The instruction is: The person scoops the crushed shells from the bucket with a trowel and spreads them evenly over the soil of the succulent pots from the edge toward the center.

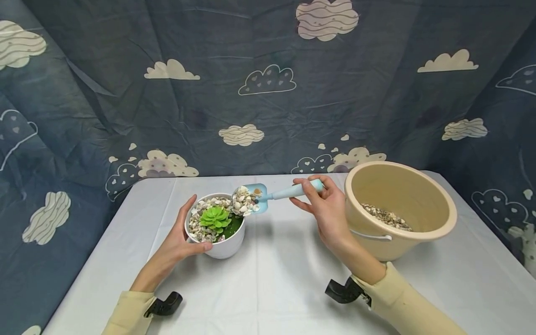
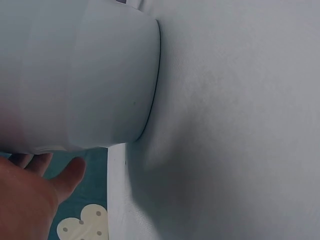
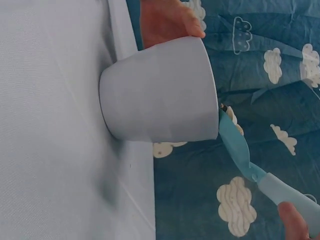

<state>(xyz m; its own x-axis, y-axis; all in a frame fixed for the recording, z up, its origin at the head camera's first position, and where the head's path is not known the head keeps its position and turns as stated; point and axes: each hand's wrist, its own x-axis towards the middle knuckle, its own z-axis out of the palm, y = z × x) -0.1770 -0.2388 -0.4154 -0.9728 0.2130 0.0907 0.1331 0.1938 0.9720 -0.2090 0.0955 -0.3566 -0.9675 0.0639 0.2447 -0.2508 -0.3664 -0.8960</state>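
Note:
A white flower pot (image 1: 228,247) stands on the table, holding a green succulent (image 1: 215,218) ringed by pale pebbles; a dark green patch shows at its front right. My left hand (image 1: 177,239) holds the pot from its left side, thumb at the front of the rim and fingers round the back. In my right hand (image 1: 329,213) is the handle of a light blue trowel (image 1: 261,199), gripped between thumb and fingers. Pebbles (image 1: 242,203) heap on its blade, whose tip overlaps the pot's right rim. In the right wrist view, the trowel (image 3: 235,142) tilts toward the pot opening.
On the right stands a large beige bucket (image 1: 435,237) with pebbles (image 1: 385,216) in its bottom and a white handle (image 1: 372,236) hanging at its front. A white cloth (image 1: 268,288) covers the table. Behind hangs a dark blue curtain (image 1: 209,42) with cloud prints.

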